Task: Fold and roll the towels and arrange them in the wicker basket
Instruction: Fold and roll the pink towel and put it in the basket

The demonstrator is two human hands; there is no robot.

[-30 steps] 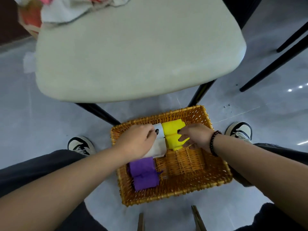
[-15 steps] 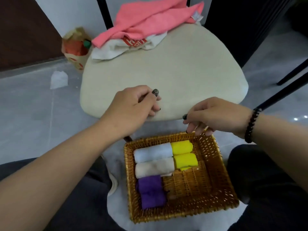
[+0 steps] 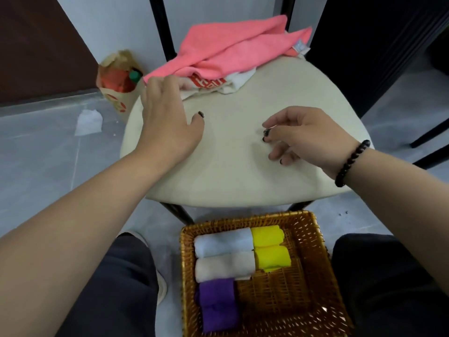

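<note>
While empty, both hands (image 3: 170, 117) above seat (image 3: 243, 171)

Both hands (image 3: 167, 120) from basket (image 3: 313, 242) to seat (image 3: 243, 181)

Wicker basket (image 3: 313, 242) near edge cut by bottom border. White towel (image 3: 239, 81) mostly hidden under pink towel (image 3: 233, 48); red print unreadable. Left hand (image 3: 167, 122) fingertips blurred at pile.

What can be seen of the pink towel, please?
The pink towel is soft cloth, unfolded and crumpled, lying at the far edge of the chair seat. A small white tag shows at its right corner. It lies over a white cloth with red print. The left hand reaches its near-left edge.
</note>
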